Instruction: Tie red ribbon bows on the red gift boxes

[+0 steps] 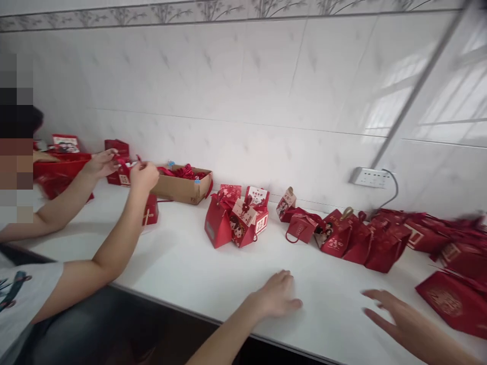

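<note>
My left hand (279, 295) is low over the white counter near its front edge, thumb spread and nothing in it. To its right, my right hand (391, 315) reaches in with fingers apart, also empty. Closest to the right hand is a red gift box (452, 304) with a gold emblem, lying on the counter's right side. Beyond my hands stands a row of red gift boxes (335, 233) with ribbon or cord handles. A cluster of red boxes with printed cards (243, 220) sits farther left.
On the left, a co-worker's hands (143, 175) hold a red ribbon above the counter. A cardboard box (182, 187) of red ribbons stands against the tiled wall. A power strip (373, 177) with a grey cable is on the wall. More red boxes (464, 258) crowd the right end.
</note>
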Action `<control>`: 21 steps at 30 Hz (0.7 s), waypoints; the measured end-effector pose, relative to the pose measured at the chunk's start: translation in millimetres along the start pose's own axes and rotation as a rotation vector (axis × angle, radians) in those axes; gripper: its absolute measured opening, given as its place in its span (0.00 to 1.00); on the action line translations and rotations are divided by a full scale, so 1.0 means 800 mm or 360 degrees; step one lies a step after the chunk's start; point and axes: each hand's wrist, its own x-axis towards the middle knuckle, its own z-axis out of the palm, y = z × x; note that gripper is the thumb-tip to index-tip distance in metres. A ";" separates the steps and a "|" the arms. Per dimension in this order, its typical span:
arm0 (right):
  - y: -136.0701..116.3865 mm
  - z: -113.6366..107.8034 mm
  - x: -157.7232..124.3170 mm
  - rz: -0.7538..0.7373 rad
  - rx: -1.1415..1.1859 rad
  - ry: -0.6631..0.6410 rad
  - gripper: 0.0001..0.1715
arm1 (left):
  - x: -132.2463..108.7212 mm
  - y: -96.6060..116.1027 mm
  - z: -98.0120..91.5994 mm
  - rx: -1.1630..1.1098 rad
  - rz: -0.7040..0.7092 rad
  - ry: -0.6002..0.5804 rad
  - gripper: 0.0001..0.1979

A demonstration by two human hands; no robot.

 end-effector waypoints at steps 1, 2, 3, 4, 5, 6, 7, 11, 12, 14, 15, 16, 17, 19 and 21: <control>-0.009 0.015 0.012 -0.0052 0.0190 -0.0165 0.15 | 0.014 -0.001 -0.007 0.0011 -0.0067 -0.0042 0.39; -0.020 0.031 0.024 -0.0027 0.0367 -0.0235 0.17 | 0.029 0.000 -0.012 0.0031 -0.0118 -0.0056 0.41; -0.034 0.047 0.037 0.0044 0.0528 -0.0224 0.17 | 0.045 0.001 -0.015 0.0057 -0.0157 -0.0042 0.41; -0.049 0.063 0.049 0.0118 0.0669 -0.0142 0.17 | 0.062 0.002 -0.017 0.0079 -0.0198 -0.0005 0.41; -0.063 0.079 0.060 0.0194 0.0789 -0.0031 0.17 | 0.079 0.005 -0.017 0.0097 -0.0240 0.0055 0.41; -0.076 0.093 0.071 0.0293 0.0898 0.0092 0.17 | 0.094 0.008 -0.017 0.0110 -0.0282 0.0132 0.39; -0.087 0.105 0.081 0.0388 0.0983 0.0204 0.16 | 0.108 0.011 -0.015 0.0117 -0.0321 0.0227 0.37; -0.102 0.137 0.119 0.0445 0.1117 0.0306 0.13 | 0.143 0.018 -0.006 0.0112 -0.0379 0.0658 0.27; -0.101 0.140 0.127 0.0418 0.1132 0.0299 0.13 | 0.147 0.017 -0.004 0.0106 -0.0379 0.0741 0.27; -0.097 0.144 0.140 0.0364 0.1177 0.0300 0.11 | 0.152 0.012 -0.001 0.0088 -0.0366 0.0837 0.26; -0.095 0.146 0.145 0.0338 0.1198 0.0312 0.10 | 0.154 0.008 0.000 0.0086 -0.0349 0.0847 0.25; -0.093 0.149 0.148 0.0315 0.1217 0.0332 0.09 | 0.156 0.004 0.001 0.0088 -0.0321 0.0839 0.25; -0.091 0.152 0.150 0.0297 0.1235 0.0355 0.08 | 0.158 0.000 0.001 0.0094 -0.0290 0.0822 0.24; -0.089 0.158 0.152 0.0266 0.1265 0.0392 0.08 | 0.160 -0.006 0.001 0.0122 -0.0255 0.0763 0.24; -0.088 0.161 0.152 0.0237 0.1287 0.0402 0.08 | 0.162 -0.008 0.000 0.0141 -0.0265 0.0713 0.25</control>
